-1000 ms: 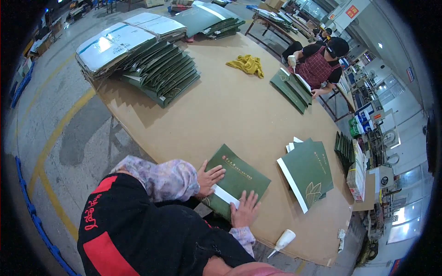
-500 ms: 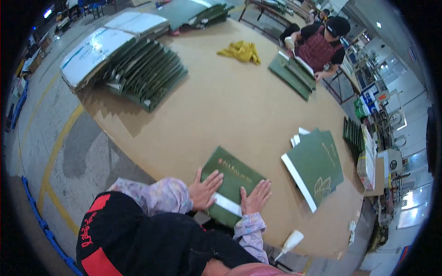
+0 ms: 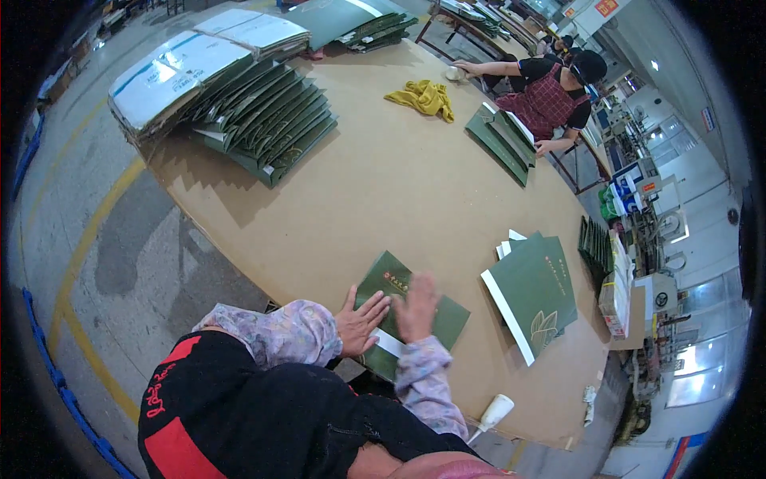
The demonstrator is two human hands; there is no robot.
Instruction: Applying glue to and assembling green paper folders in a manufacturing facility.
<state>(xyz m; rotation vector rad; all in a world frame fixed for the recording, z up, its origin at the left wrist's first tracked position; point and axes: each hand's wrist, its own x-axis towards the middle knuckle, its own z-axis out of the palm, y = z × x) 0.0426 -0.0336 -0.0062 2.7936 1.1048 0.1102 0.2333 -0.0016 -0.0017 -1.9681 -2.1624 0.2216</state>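
Hands and folder on a worktop (image 3: 319, 231), seen from above; clock directions are taken from the folder beneath the hands, with 12 at the top of the view. The green folder (image 3: 448, 321) lies flat at the worktop's near edge, a white strip (image 3: 390, 342) exposed along its lower part. The left hand (image 3: 361, 326) rests on the cover toward 9 o'clock, fingers flat and slightly parted, thumb set wide; this placing probably steadies the sheet. The right hand (image 3: 418, 307) is over the middle, its fingers apparently extended and gripping nothing visible. Motion blur obscures their spacing, and whether they touch the cover cannot be told.

At 3 o'clock, overlapping green folders (image 3: 533, 291) lie with white edges toward the hands, perhaps for easy taking. Between 4 and 5 o'clock, a white nozzle bottle (image 3: 499, 409) lies on its side, presumably within the right hand's reach. At 11 o'clock, folded green covers (image 3: 275, 120) lean in a fanned row; at 12, a yellow cloth (image 3: 423, 99) lies crumpled. At 1 o'clock a co-worker (image 3: 546, 96) sits beside another folder.

The right sleeve (image 3: 427, 375) hides the strip's far end; the torso conceals the folder's nearest corner. The cover's lettering is partly masked by the right hand.
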